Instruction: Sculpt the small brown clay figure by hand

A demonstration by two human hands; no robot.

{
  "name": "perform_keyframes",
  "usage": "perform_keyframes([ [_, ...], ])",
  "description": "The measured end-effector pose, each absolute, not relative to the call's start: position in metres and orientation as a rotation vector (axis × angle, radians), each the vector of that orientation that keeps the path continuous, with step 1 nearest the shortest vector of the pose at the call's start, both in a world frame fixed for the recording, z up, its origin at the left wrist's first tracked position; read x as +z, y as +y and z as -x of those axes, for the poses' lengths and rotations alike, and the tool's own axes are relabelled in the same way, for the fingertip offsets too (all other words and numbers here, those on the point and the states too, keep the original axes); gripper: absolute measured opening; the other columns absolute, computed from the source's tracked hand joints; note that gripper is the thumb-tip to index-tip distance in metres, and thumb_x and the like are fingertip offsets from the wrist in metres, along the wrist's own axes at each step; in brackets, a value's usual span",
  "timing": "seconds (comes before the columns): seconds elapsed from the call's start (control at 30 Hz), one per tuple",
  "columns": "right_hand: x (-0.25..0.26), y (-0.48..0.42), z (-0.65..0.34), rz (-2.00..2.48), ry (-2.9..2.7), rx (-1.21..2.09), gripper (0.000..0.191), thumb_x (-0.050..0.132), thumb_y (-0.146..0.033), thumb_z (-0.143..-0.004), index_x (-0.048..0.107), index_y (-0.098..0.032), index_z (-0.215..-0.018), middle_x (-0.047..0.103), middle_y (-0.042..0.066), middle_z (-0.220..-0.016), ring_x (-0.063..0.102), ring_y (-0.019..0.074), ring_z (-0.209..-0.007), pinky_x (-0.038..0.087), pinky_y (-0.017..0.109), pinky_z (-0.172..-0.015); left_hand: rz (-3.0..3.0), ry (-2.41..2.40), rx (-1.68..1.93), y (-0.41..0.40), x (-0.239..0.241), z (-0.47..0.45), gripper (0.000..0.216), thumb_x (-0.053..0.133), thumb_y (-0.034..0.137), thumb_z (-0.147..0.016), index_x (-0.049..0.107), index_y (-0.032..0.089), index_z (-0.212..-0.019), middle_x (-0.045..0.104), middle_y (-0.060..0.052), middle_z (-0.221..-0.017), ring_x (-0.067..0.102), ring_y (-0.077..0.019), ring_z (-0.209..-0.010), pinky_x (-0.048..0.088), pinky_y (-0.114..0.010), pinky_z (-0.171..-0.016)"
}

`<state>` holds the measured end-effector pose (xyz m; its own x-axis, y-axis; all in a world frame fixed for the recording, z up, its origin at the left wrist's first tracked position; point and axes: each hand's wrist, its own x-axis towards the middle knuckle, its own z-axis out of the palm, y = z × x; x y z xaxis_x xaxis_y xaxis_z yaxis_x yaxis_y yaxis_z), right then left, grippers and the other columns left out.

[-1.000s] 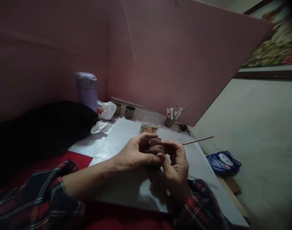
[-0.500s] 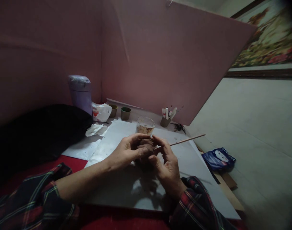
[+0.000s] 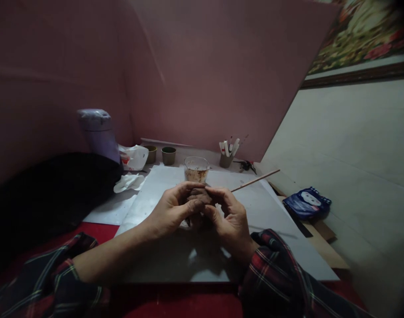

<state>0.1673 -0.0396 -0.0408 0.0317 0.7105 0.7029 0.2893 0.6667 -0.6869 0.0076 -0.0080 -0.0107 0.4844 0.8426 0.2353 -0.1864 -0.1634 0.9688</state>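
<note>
My left hand (image 3: pixel 170 211) and my right hand (image 3: pixel 230 221) meet above the white board (image 3: pixel 162 260) and both close around a lump of brown clay (image 3: pixel 198 199). Fingers and thumbs of each hand pinch it from opposite sides. Most of the clay is hidden between the fingers. A thin wooden stick (image 3: pixel 254 180) runs from my right hand's fingers out to the right; whether that hand grips it is unclear. A clear glass (image 3: pixel 196 168) with brownish liquid stands just behind my hands.
At the back stand a purple flask (image 3: pixel 99 132), a white plastic bag (image 3: pixel 133 157), two small cups (image 3: pixel 168 155), and a cup of pens (image 3: pixel 226 157). A crumpled tissue (image 3: pixel 128 181) lies left. A dark cloth (image 3: pixel 49 190) fills the left. A blue packet (image 3: pixel 307 202) lies right.
My view has shifted, so everything sits lower and more to the left. My hands have turned the clay and closed tighter around it.
</note>
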Motion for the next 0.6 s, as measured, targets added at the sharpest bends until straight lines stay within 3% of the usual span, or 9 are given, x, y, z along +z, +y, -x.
perform_keyframes([
  [0.2, -0.0413, -0.0407, -0.1646, 0.796, -1.554, 0.321, 0.015, 0.062, -0.018, -0.085, 0.060, -0.025, -0.099, 0.065, 0.001, -0.095, 0.064, 0.0159, -0.087, 0.053, 0.030, -0.074, -1.422, 0.594, 1.043, -0.0048, -0.0170, -0.0097, 0.029, 0.077, 0.034, -0.074, 0.066, 0.017, -0.096, 0.068, 0.000, -0.071, 0.058, -0.0103, -0.048, 0.047, -0.023, -0.049],
  [0.43, -0.0380, -0.0449, -0.1641, 0.844, -1.569, 0.316, 0.010, 0.061, -0.012, -0.083, 0.062, -0.021, -0.084, 0.063, -0.001, -0.080, 0.060, 0.0136, -0.075, 0.049, 0.029, -0.068, -1.444, 0.587, 1.075, -0.0020, -0.0188, -0.0110, 0.023, 0.079, 0.033, -0.072, 0.070, 0.016, -0.085, 0.069, -0.002, -0.067, 0.058, -0.0111, -0.052, 0.046, -0.023, -0.053],
  [0.6, -0.0389, -0.0432, -0.1647, 0.932, -1.574, 0.314, 0.004, 0.060, -0.017, -0.086, 0.063, -0.020, -0.088, 0.064, 0.000, -0.081, 0.060, 0.0137, -0.075, 0.049, 0.028, -0.069, -1.446, 0.659, 1.044, 0.0004, -0.0181, -0.0122, 0.024, 0.075, 0.034, -0.074, 0.071, 0.017, -0.090, 0.072, -0.002, -0.073, 0.055, -0.0089, -0.045, 0.043, -0.021, -0.046],
])
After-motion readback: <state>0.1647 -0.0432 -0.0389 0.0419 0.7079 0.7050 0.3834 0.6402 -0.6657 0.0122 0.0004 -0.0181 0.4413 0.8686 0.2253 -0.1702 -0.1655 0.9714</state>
